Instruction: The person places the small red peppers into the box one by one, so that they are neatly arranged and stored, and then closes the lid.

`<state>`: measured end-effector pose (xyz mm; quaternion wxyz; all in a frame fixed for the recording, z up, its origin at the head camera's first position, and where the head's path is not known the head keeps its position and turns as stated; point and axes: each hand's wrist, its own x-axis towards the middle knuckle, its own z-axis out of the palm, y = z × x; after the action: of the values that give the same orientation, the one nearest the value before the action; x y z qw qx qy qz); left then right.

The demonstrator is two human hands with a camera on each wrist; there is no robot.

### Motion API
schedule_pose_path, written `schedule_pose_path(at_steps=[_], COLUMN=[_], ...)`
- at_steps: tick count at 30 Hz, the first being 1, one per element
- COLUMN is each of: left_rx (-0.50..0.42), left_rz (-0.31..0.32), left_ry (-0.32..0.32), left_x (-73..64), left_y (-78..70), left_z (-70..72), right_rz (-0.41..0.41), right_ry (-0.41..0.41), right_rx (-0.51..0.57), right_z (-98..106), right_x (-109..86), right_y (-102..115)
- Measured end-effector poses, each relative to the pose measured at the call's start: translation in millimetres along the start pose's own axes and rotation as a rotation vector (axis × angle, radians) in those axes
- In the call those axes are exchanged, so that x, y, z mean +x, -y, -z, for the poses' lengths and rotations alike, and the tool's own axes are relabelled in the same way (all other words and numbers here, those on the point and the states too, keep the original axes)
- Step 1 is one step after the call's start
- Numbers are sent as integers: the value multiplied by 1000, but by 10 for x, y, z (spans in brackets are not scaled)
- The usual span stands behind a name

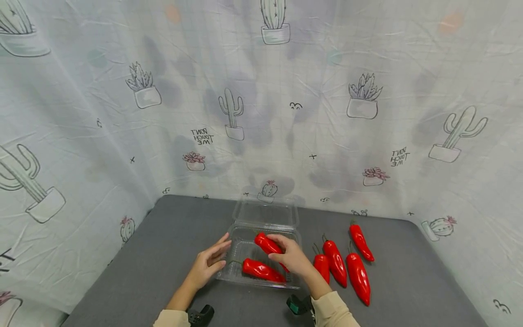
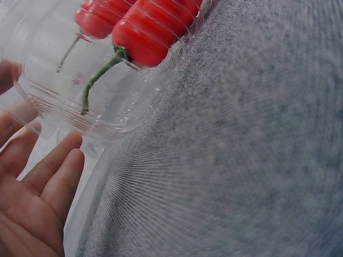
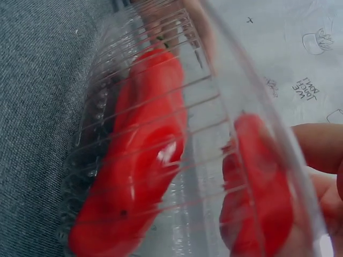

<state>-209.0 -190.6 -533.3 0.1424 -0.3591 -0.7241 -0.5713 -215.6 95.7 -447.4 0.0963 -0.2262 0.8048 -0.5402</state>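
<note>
A clear plastic clamshell box (image 1: 241, 247) stands on the grey table with its lid (image 1: 265, 212) folded back. Inside, along the front, lies a red pepper (image 1: 262, 271), its green stem (image 2: 99, 77) pointing left. My right hand (image 1: 295, 260) grips a second red pepper (image 1: 267, 244) between thumb and fingers, over the inside of the box. Through the clear wall in the right wrist view, that held pepper (image 3: 262, 187) appears beside the lying one (image 3: 144, 155). My left hand (image 1: 204, 267) rests its fairly straight fingers (image 2: 64, 171) against the box's left side.
Several more red peppers (image 1: 336, 263) lie on the table right of the box, the nearest one close by my right forearm. A pale curtain (image 1: 261, 113) printed with cacti hangs behind and beside the grey table (image 1: 163, 236).
</note>
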Motion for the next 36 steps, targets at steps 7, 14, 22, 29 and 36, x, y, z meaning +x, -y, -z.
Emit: schedule_pose_path(at_steps=[7,14,22,29,36], left_rx=[-8,-13,-17,-17,-20], left_rz=[12,15,16,9,19], left_ry=[1,5,-7,-5,1], left_x=[-2,0,7,7,5], left_y=[-16,-29,-44,-19,-39], left_z=[-5,-15,-20,-20,-20], right_rz=[-50,-92,-101,-123,-119], right_ry=[34,71,101,133,145], right_rx=[-41,-41,-43,-68,-88], right_z=[-27,-59,-81,-106,-123], right_x=[88,123,147,173,166], right_y=[-232,-327,-313,-337,-336])
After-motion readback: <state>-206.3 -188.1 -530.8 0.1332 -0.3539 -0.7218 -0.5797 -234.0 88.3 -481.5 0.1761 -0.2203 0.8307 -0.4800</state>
